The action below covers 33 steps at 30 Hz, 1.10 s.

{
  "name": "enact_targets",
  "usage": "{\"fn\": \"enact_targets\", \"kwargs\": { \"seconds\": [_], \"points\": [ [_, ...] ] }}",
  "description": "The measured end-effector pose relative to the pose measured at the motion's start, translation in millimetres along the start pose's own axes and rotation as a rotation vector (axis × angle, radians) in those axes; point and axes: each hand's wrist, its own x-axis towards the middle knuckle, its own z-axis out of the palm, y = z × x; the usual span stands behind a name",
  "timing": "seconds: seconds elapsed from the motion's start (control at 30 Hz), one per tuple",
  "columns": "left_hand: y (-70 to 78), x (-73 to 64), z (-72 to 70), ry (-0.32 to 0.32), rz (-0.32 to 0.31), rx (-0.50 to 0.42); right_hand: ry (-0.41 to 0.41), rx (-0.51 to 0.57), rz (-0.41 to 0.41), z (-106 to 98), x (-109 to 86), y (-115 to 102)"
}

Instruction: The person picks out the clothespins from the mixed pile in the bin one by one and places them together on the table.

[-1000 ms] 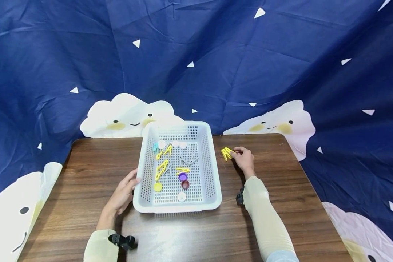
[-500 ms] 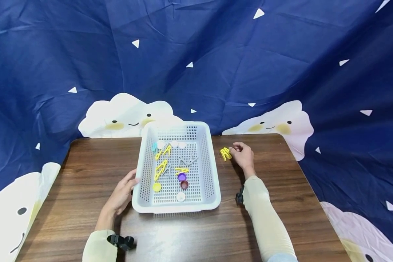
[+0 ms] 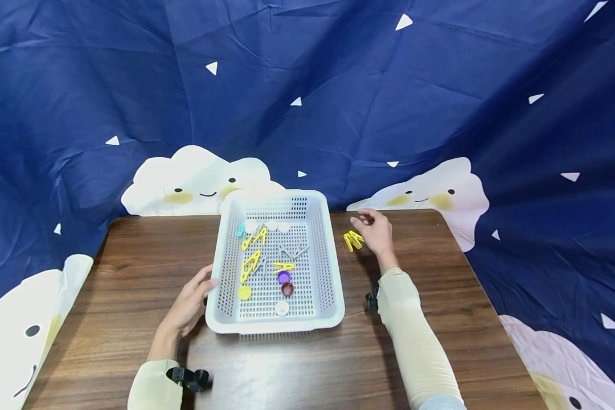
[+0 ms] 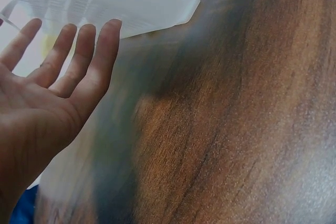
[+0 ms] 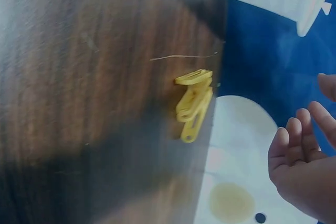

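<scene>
A white perforated plastic basket (image 3: 328, 319) stands on the table. Inside it lie yellow clothespins (image 3: 251, 265), grey clothespins (image 3: 293, 252) and several bottle caps, among them a purple cap (image 3: 284, 277) and a yellow cap (image 3: 244, 293). My left hand (image 3: 188, 302) holds the basket's left side, thumb at the rim; in the left wrist view its fingers (image 4: 84, 61) lie against the outer wall. A cluster of yellow clothespins (image 3: 353, 240) sits on the table right of the basket. Just beyond it my right hand (image 3: 376, 233) hovers, fingers loosely bent, holding nothing.
The brown wooden table (image 3: 266, 370) ends at a blue cloth backdrop (image 3: 307, 114) with printed white clouds. In the basket are also a dark red cap (image 3: 287, 290), several white caps (image 3: 282, 308) and a turquoise piece (image 3: 241, 229).
My right hand has let go of the yellow clothespins and moved up and away from them toward the back edge. The left hand and the basket stay put.
</scene>
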Motion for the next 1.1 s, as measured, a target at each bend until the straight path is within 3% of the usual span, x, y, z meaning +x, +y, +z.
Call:
{"fn": "enact_targets", "kwargs": {
  "seconds": [0.63, 1.1],
  "points": [
    [0.8, 0.8, -2.2, -0.019, -0.013, -0.023, -0.008, 0.057, -0.099, -3, 8.1, -46],
    [0.6, 0.5, -2.6, -0.025, 0.001, -0.027, -0.040, 0.108, -0.109, 1, 8.1, -70]
  ]
}}
